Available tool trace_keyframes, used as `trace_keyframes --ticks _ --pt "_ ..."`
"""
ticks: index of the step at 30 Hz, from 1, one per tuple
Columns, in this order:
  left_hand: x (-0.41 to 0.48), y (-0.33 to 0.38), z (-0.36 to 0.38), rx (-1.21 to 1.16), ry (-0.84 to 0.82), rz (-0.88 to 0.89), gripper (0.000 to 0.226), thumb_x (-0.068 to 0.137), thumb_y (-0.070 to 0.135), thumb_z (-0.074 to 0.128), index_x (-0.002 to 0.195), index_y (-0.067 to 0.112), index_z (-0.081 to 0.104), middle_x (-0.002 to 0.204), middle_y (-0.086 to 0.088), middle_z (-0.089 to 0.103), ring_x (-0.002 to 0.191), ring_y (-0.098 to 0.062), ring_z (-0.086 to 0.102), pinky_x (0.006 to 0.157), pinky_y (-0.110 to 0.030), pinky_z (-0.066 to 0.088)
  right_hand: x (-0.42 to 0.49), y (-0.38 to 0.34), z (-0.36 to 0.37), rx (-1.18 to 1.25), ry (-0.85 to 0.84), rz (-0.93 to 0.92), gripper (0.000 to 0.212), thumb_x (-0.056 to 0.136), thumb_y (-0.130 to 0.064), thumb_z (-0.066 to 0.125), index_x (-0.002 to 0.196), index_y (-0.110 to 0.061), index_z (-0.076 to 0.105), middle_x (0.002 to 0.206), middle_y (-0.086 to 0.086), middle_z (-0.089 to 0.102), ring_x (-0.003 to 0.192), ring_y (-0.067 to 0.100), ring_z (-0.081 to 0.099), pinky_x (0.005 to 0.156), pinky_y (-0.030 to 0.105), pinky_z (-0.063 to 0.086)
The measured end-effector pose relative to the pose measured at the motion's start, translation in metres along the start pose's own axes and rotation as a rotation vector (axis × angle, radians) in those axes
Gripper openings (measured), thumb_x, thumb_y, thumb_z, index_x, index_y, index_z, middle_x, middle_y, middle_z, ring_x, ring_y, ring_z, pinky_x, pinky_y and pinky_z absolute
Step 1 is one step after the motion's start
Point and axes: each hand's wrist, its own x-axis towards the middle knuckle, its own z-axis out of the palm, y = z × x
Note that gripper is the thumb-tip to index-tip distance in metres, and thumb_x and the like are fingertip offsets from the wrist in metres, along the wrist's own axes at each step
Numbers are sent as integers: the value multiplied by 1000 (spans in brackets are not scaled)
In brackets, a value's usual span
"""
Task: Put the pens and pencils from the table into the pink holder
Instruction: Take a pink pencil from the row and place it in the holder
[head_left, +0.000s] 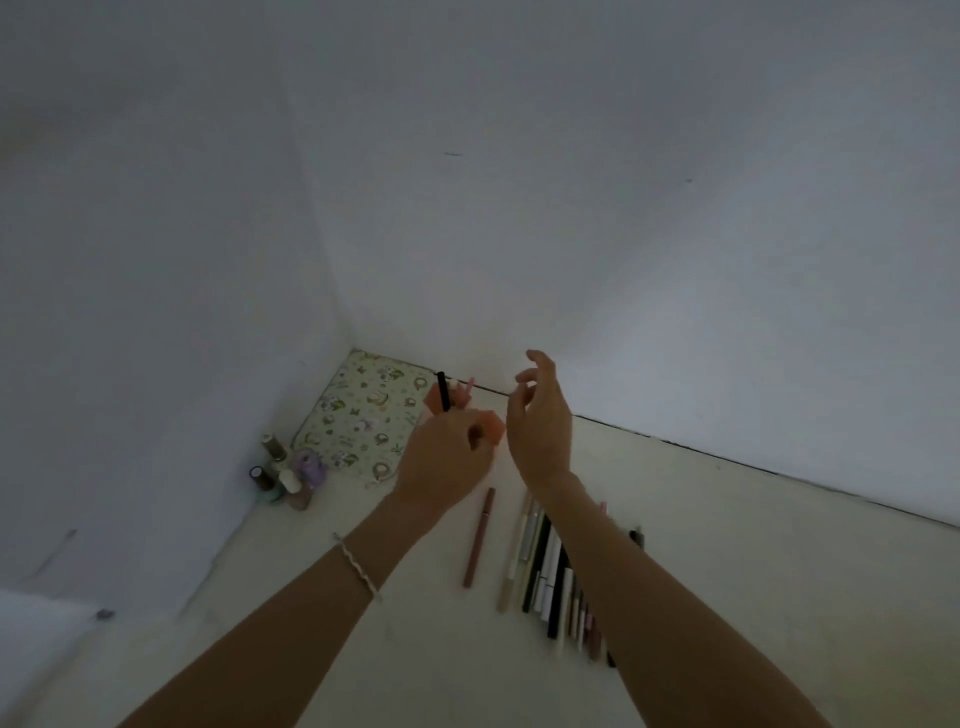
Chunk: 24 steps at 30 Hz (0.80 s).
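Now the left hand (447, 457) grips the pink holder (493, 427); the empty, slack-fingered right hand (537, 426) is nearer the row of pens and pencils (545, 571) at six o'clock, long axes toward the holder.

Both bare forearms reach forward side by side. The left hand (447, 457) is curled, knuckles up, its fingers (475, 434) bunched, though what they grip is too blurred to tell. The right hand (537, 421) is lifted at the wrist, palm turned left, its fingers (524, 374) loosely spread and empty.
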Motion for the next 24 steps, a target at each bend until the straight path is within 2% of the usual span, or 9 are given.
trace_keyframes --ticks 3,6,10,11,13,16,18,19,24 --pt "-16 6 33 199 -361 -49 6 86 19 54 82 18 58 75 4 62 71 -12 64 67 -27 57 -1 12 -23 -7 17 38 40 92 -8 44 127 -25 42 90 -11 58 67 11 59 61 27 49" --pt "-36 -1 66 452 -563 -112 25 96 25 49 117 12 53 113 -3 62 104 -21 62 86 -31 48 -8 26 -39 -50 37 63 34 94 -7 44 125 -21 47 76 -5 60 61 13 57 57 27 46" --pt "-52 -9 87 594 -501 -176 40 107 25 27 144 10 30 129 -8 56 115 -23 58 92 -32 45 -16 44 -52 -126 -29 81 25 97 -9 42 118 -18 53 58 -4 49 49 10 45 49 24 36" --pt "-52 -9 89 562 -493 -193 43 107 25 26 147 9 25 129 -8 56 115 -23 58 91 -32 45 -17 49 -53 -147 -65 99 25 97 -10 42 117 -17 54 59 -4 51 51 11 47 50 24 36" --pt "-46 -2 83 381 -459 -230 52 102 20 42 148 9 20 126 -11 56 109 -23 60 87 -31 48 -20 58 -53 -191 -158 175 26 95 -10 42 115 -16 56 67 -3 57 59 14 54 55 26 39" --pt "-25 19 62 68 -290 -169 65 91 10 59 147 16 24 102 -8 62 84 -17 66 69 -25 57 -22 71 -46 -361 -373 318 21 90 -7 46 101 -8 64 96 7 65 88 22 62 74 30 48" --pt "-7 30 48 -21 -202 -114 70 90 8 59 149 20 24 84 -4 62 68 -14 64 61 -25 57 -27 76 -36 -449 -475 383 19 89 -7 48 72 -7 55 91 12 61 89 24 60 77 33 52" --pt "0 34 41 -21 -148 -85 70 89 9 59 149 23 25 82 -3 61 67 -13 62 64 -25 58 -30 79 -29 -470 -495 400 22 90 -9 49 67 -8 49 90 12 61 89 25 60 77 33 52" --pt "12 34 26 -203 -46 -32 63 89 8 62 143 29 37 79 5 62 70 -8 63 78 -29 59 -38 82 -5 -598 -493 426 19 94 -24 49 80 -12 56 102 9 62 99 25 58 85 35 52"
